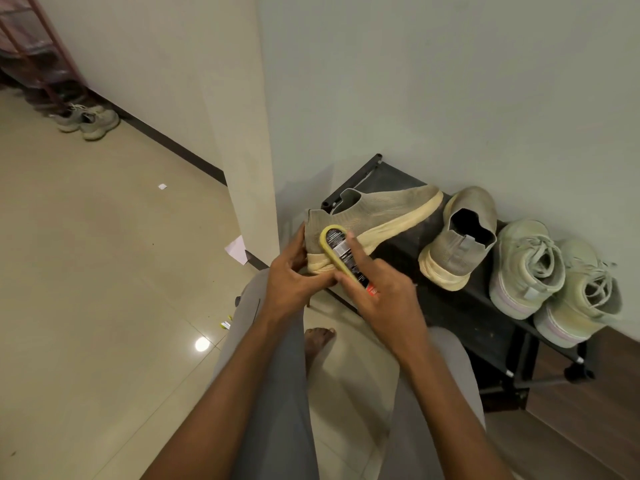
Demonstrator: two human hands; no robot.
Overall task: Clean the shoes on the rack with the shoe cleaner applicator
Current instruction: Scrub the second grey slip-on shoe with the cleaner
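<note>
A grey knit slip-on shoe (pixel 377 209) with a cream sole lies on its side over the left end of the black shoe rack (pixel 460 306). My left hand (pixel 294 278) grips its heel from below. My right hand (pixel 384 292) holds a yellow shoe cleaner applicator (pixel 337 251) with a black label, its rounded end pressed against the shoe's heel. The matching grey slip-on (pixel 457 244) stands on the rack, heel toward me. To its right sit two pale green lace-up sneakers (pixel 523 268) (pixel 585 299).
A wall corner pillar (pixel 242 133) stands just left of the rack. My legs in grey trousers and a bare foot (pixel 318 337) are below my hands. Paper scraps (pixel 237 249) lie on the tiled floor. Another pair of sneakers (pixel 88 121) sits far left by a red rack (pixel 38 46).
</note>
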